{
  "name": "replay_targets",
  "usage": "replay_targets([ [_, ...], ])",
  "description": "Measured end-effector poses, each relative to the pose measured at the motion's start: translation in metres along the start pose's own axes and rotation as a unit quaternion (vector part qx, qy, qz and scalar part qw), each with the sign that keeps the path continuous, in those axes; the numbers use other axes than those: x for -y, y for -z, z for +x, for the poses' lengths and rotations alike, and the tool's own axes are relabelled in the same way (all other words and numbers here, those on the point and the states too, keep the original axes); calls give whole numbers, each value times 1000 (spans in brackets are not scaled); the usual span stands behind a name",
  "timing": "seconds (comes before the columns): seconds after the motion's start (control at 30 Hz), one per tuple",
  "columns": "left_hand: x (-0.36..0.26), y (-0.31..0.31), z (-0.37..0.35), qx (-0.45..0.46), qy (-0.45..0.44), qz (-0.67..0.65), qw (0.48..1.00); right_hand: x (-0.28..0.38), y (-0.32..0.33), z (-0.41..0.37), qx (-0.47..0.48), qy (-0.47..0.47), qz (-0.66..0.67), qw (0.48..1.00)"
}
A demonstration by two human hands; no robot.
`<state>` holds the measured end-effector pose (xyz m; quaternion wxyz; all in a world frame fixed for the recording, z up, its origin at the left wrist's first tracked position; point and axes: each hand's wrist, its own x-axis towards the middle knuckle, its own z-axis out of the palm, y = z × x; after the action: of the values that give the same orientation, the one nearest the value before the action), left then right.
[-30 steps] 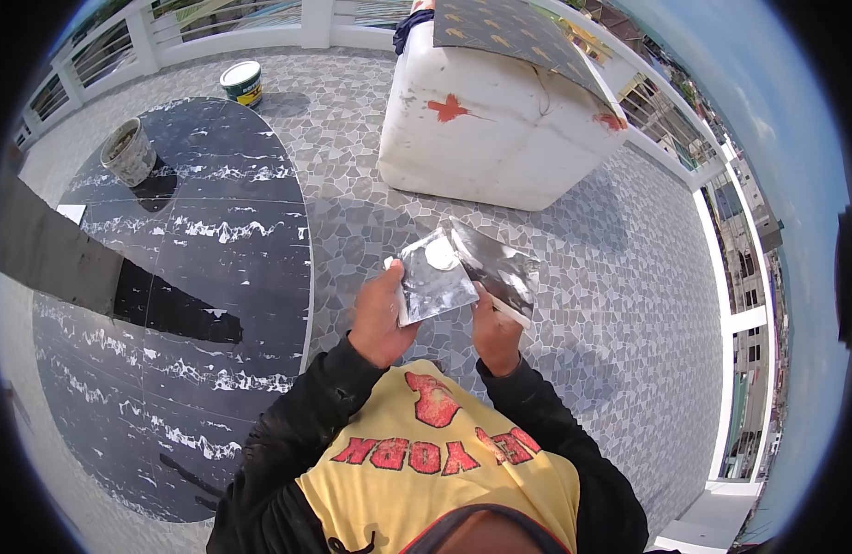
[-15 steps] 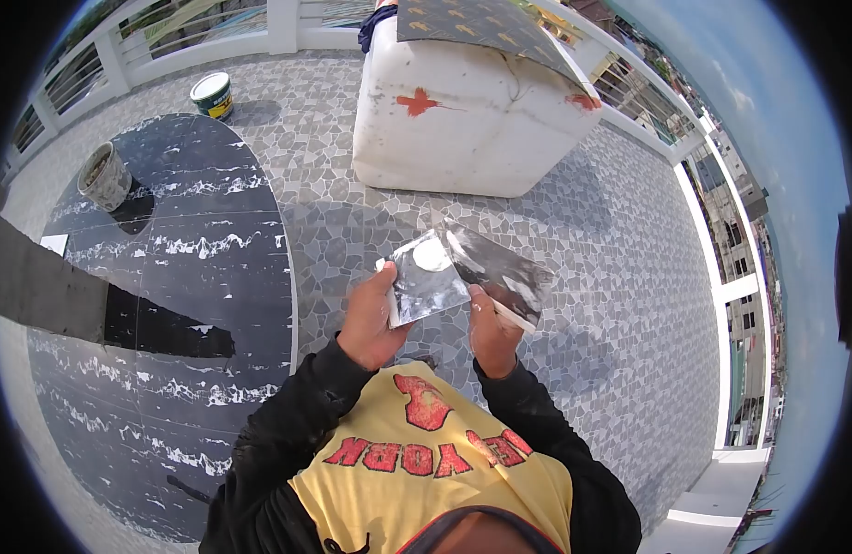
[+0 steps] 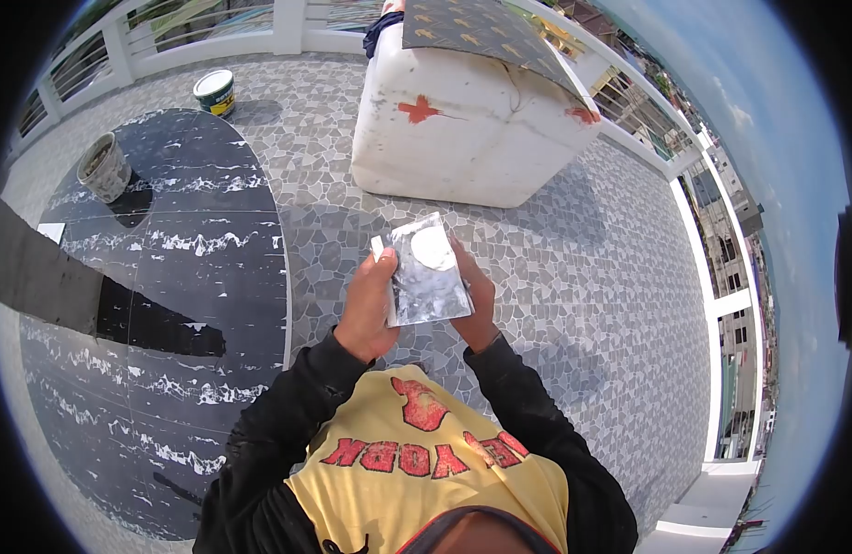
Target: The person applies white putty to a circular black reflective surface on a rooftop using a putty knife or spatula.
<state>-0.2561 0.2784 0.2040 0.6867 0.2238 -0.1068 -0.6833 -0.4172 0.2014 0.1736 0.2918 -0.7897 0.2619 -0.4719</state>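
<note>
In the head view my left hand (image 3: 368, 300) grips a flat metal putty spreader (image 3: 426, 294), thumb pressed along its left edge. A round white blob of putty (image 3: 432, 248) sits on the upper part of its smeared, shiny face. My right hand (image 3: 477, 294) is closed at the right edge, its fingers partly behind the blade. The second putty spreader that my right hand held a moment ago is hidden behind the first one. Both hands are in front of my chest, above the tiled floor.
A large white container (image 3: 472, 138) with a dark board (image 3: 491, 42) on top stands ahead. On the left lies a dark, white-streaked surface (image 3: 204, 305) bearing a dirty bucket (image 3: 106, 171). A lidded paint pail (image 3: 215, 94) is beyond it. A grey post (image 3: 48, 277) juts in; white railings (image 3: 721, 305) edge the floor.
My right hand has turned and swung its spreader from the right side to behind the left one, out of sight. The left spreader has tilted more upright, with the putty still on it.
</note>
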Motion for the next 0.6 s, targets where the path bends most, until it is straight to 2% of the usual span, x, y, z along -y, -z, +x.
replay_targets([
  [0.07,-6,0,-2,6,-6,17,1000,-25,12,2,84,76,-197,974],
  [0.13,-8,3,-2,13,-10,35,999,-37,21,-4,77,74,-216,971],
  [0.17,-7,7,0,-2,-59,53,997,-40,27,-9,17,-15,-189,982],
  [0.2,-8,10,1,-17,-108,72,991,-42,33,-12,-41,-103,-160,981],
  [0.23,-13,13,1,-18,-110,74,991,-42,43,-15,-95,-177,33,979],
  [0.27,-18,16,-1,-5,-100,62,993,-42,50,-17,-145,-244,223,932],
  [0.3,-21,19,-2,8,-84,52,995,0,57,1,-120,-295,350,881],
  [0.33,-20,24,-1,8,-74,55,996,-7,71,-7,-111,-350,393,843],
  [0.4,-9,33,6,29,12,62,998,-22,76,-22,-62,-356,457,813],
  [0.43,-2,31,8,34,25,64,997,-21,75,-25,-76,-357,454,813],
  [0.5,10,25,14,66,18,65,996,-17,56,-20,108,-315,641,692],
  [0.53,16,23,19,69,19,64,995,-7,45,-16,106,-314,640,693],
  [0.6,23,22,27,58,-32,110,992,20,27,-11,-1,-453,477,753],
])
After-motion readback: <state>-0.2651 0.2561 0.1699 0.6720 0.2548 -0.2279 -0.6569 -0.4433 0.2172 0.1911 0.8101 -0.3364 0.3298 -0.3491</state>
